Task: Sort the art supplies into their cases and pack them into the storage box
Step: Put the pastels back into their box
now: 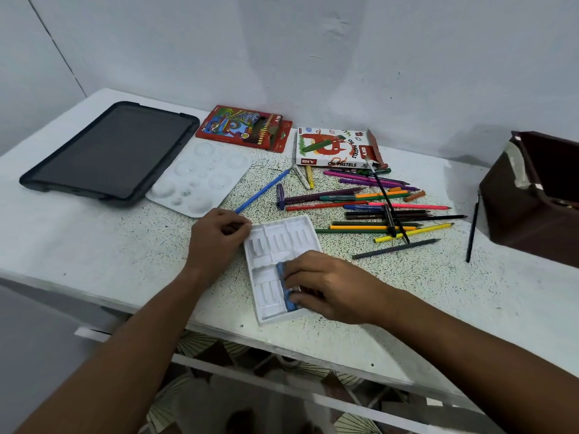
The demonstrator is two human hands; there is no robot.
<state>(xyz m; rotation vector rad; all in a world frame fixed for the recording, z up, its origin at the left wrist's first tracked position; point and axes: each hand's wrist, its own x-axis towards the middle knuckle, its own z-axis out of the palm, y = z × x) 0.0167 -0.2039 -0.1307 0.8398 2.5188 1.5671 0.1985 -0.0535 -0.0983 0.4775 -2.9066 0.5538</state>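
A white plastic pastel tray lies near the table's front edge. My right hand presses a blue oil pastel down into a slot on the tray's right side. My left hand grips the tray's upper left corner with curled fingers. Behind the tray lies a loose pile of coloured pencils and markers. The oil pastels box and a red pencil case sit at the back. A brown storage box stands at the right edge.
A dark tablet lies at the back left beside a white paint palette. A blue pencil lies slanted above my left hand. One dark pencil lies alone near the storage box. The wall runs close behind.
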